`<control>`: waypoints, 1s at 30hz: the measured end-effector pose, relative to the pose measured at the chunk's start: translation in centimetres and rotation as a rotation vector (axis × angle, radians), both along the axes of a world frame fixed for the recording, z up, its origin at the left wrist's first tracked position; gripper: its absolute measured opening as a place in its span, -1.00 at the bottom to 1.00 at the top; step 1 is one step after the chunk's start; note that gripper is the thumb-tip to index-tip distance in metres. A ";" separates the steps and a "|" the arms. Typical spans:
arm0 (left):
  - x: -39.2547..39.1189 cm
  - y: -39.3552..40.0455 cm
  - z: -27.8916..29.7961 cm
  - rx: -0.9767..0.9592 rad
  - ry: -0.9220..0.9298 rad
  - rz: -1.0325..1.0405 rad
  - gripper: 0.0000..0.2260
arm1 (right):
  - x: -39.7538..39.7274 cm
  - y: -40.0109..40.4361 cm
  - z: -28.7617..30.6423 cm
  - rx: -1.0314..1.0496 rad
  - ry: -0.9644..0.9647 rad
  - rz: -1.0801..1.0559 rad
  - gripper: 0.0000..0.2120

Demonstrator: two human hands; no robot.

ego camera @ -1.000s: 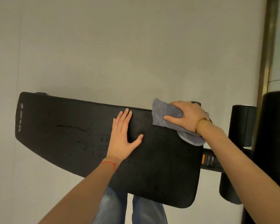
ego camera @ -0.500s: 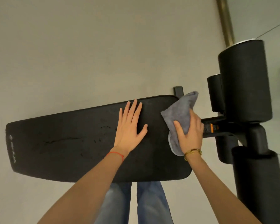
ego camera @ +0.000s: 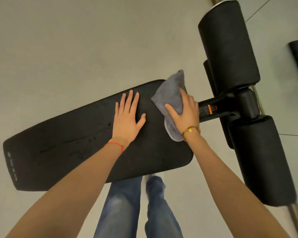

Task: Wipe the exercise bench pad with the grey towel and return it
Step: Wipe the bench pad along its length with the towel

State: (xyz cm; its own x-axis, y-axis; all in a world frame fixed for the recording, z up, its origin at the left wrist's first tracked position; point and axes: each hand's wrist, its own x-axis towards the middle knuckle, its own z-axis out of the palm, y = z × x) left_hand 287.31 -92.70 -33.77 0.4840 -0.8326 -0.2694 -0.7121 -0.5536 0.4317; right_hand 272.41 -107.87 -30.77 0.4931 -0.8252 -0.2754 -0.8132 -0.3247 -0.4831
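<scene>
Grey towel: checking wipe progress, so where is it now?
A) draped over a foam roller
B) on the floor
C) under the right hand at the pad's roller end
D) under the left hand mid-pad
C: the right hand presses the grey towel onto the pad beside the rollers.

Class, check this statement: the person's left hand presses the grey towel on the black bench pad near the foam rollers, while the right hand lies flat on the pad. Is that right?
Not quite: the hands are swapped. The head view shows the right hand pressing the grey towel on the black bench pad near the foam rollers, while the left hand lies flat on the pad.
</scene>
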 end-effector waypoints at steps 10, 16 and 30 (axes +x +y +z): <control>-3.5 0.4 0.3 0.008 -0.077 0.202 -0.43 | -6.9 4.3 1.0 -0.015 -0.012 0.009 -0.28; -4.4 0.7 0.6 0.040 -0.047 0.266 -0.42 | -1.2 1.2 0.0 -0.146 0.009 0.041 -0.32; 1.1 4.2 -0.5 0.099 -0.016 0.379 -0.39 | 3.6 -1.7 -0.2 -0.266 0.059 0.262 -0.31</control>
